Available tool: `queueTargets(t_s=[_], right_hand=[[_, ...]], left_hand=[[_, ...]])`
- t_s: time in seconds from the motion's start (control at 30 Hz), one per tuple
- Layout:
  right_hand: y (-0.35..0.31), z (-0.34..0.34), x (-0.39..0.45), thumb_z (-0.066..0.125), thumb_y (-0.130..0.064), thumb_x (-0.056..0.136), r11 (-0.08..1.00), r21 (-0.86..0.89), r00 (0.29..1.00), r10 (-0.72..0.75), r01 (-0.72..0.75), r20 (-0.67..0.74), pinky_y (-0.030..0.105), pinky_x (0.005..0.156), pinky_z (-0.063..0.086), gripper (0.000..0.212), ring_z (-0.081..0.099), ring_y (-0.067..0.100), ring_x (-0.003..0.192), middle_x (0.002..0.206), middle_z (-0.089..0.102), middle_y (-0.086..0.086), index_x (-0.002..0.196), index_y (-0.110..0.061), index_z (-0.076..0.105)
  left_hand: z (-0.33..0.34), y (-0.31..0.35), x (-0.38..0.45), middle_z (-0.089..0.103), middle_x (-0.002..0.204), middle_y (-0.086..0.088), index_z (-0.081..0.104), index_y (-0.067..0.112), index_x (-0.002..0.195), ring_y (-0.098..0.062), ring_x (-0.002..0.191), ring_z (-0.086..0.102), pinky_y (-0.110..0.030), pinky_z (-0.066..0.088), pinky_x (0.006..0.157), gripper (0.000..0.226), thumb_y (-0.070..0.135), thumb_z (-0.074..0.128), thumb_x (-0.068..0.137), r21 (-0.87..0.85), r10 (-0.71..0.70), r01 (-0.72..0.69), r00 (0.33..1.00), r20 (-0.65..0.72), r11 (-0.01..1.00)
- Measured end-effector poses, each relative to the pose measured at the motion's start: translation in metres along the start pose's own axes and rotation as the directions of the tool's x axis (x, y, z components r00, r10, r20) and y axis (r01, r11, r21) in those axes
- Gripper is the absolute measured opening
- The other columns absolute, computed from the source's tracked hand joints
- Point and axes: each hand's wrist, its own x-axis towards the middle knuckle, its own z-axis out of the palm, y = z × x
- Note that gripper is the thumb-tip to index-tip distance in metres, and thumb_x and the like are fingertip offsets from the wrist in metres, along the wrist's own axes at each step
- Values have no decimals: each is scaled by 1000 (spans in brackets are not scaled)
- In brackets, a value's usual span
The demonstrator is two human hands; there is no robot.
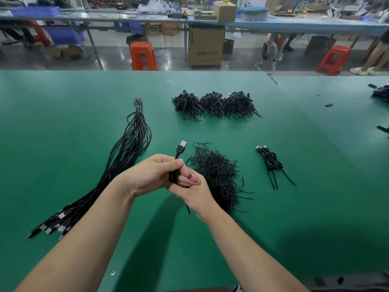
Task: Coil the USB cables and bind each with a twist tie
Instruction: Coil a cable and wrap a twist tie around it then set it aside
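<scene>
My left hand [151, 175] grips a folded black USB cable [180, 151] above the green table [84, 102]; its silver plug sticks up past my fingers. My right hand [195, 190] meets the left from below and holds the cable's lower part, with a black end hanging under the palm. A long bundle of loose USB cables [128, 150] lies to the left, plugs toward me. A heap of black twist ties [219, 175] sits just right of my hands. Two bound cables [271, 163] lie further right.
A row of coiled, tied cables [214, 105] lies at the back of the table. More black parts [381, 93] sit at the right edge. Beyond the table stand orange stools [143, 55], a cardboard box [206, 47] and other benches.
</scene>
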Motion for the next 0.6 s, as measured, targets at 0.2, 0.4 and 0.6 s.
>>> queueTargets(t_s=[0.2, 0.4, 0.6], right_hand=[[0, -2, -2, 81, -6, 77, 999, -50, 1000, 5, -4, 15, 34, 77, 48, 32, 51, 15, 74, 72, 54, 1, 92, 2, 55], [5, -5, 1, 82, -33, 68, 968, -249, 999, -33, 29, -13, 24, 62, 42, 30, 44, 6, 61, 61, 50, -17, 73, -30, 53], [0, -10, 5, 74, -49, 71, 857, -507, 992, -126, 98, -21, 16, 56, 39, 24, 42, 0, 55, 60, 53, -22, 75, -42, 51]], left_hand=[[3, 1, -4, 69, 99, -26, 63, -2, 85, -40, 106, 67, -33, 56, 78, 34, 19, 44, 103, -62, -1, 3, 1000, 26, 998], [1, 1, -5, 68, 101, -33, 63, -8, 88, -41, 102, 68, -36, 57, 80, 35, 19, 45, 101, -13, -16, 15, 998, -60, 1000], [4, -5, -2, 72, 97, -26, 65, -5, 85, -33, 95, 71, -29, 56, 79, 37, 18, 44, 104, 183, 20, 30, 963, -269, 983]])
